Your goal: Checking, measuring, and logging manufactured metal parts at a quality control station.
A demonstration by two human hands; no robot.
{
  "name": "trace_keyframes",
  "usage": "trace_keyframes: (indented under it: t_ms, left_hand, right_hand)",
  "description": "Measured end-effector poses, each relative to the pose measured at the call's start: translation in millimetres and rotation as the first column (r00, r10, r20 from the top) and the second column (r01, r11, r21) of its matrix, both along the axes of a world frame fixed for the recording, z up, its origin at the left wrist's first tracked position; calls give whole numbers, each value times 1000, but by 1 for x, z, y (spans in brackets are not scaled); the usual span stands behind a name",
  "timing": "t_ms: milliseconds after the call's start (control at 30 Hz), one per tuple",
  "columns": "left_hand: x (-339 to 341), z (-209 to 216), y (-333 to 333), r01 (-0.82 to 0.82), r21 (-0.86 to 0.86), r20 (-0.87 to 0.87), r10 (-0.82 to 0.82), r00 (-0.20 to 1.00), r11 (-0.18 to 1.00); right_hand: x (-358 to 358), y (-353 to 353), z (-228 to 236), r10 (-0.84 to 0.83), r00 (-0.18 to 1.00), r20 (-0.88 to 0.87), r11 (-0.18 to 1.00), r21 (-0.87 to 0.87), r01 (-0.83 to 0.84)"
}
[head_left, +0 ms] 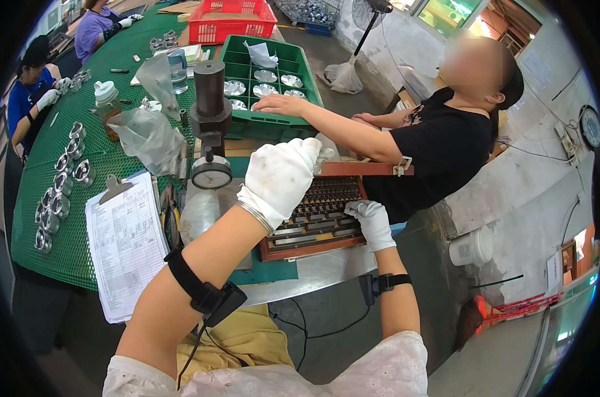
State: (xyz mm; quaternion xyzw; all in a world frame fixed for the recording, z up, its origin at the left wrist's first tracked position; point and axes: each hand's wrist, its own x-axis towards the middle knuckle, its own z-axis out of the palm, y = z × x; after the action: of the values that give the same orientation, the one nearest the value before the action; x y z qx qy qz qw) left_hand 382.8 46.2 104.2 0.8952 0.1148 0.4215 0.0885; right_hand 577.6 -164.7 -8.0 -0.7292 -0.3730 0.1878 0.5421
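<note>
An open wooden case [313, 249] in front of me holds rows of small metal gauge blocks [323, 204]. My left hand [278, 177], in a white glove, is curled over the case's far left part, beside the raised lid [369, 169]. Its fingertips are partly hidden, and I cannot tell whether they grip the lid. My right hand [374, 223], gloved too, has its fingers bent together at the right end of the block rows. Whatever they pinch is too small to make out. A dial gauge [211, 173] on a dark metal stand [210, 99] stands left of the case.
A person in black [445, 152] rests a hand on a green divided crate [273, 124] of round metal parts. On the left lie a clipboard [124, 245], pliers [173, 215], plastic bags [148, 135] and metal rings [62, 183]. Two people work farther left; a red crate [232, 30] stands behind.
</note>
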Motion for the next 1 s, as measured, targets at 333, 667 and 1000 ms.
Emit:
trace_keyframes:
  t_ms: [333, 667, 1000]
  left_hand:
    - [-1, -1, 7, -18, 23, 11, 18, 1000, 1000]
    - [3, -4, 9, -6, -5, 21, 6, 1000, 1000]
    - [2, -3, 7, -1, 5, 42, 1, 999, 1000]
  right_hand:
    - [7, 5, 26, 381, 355, 854, 904, -424, 49]
    - [4, 7, 25, 431, 199, 880, 880, -459, 123]
    - [7, -2, 5, 148, 674, 723, 959, -273, 81]
